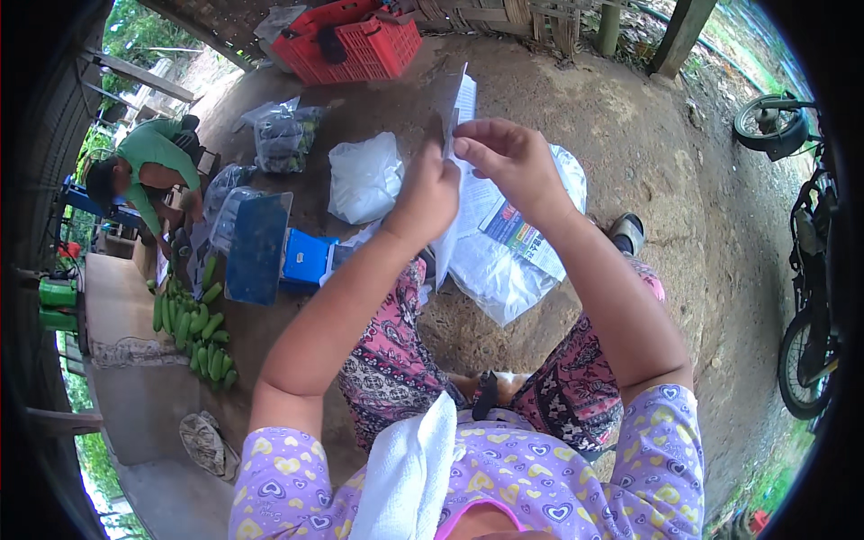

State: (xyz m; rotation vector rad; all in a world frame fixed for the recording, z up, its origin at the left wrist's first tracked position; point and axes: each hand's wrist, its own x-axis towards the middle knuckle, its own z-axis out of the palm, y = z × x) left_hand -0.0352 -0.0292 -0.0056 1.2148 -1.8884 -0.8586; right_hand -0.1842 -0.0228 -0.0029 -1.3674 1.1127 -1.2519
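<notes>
Raised in front of me, my left hand (430, 191) and my right hand (506, 157) pinch the top of a thin clear plastic bag (456, 108) that hangs down between them. The bag's lower part falls toward my knees. Below it, on the dirt ground, lies a heap of clear plastic bags with a printed label (511, 247). A white cloth (409, 477) hangs over my left shoulder. My patterned trousers (391, 360) show under my arms.
A blue weighing scale (270, 250) stands on the ground to the left, beside green bananas (193, 328). A white bag (364, 178), filled clear bags (281, 137) and a red crate (353, 40) lie farther off. A person in green (148, 171) bends at left. A motorbike (810, 270) stands at right.
</notes>
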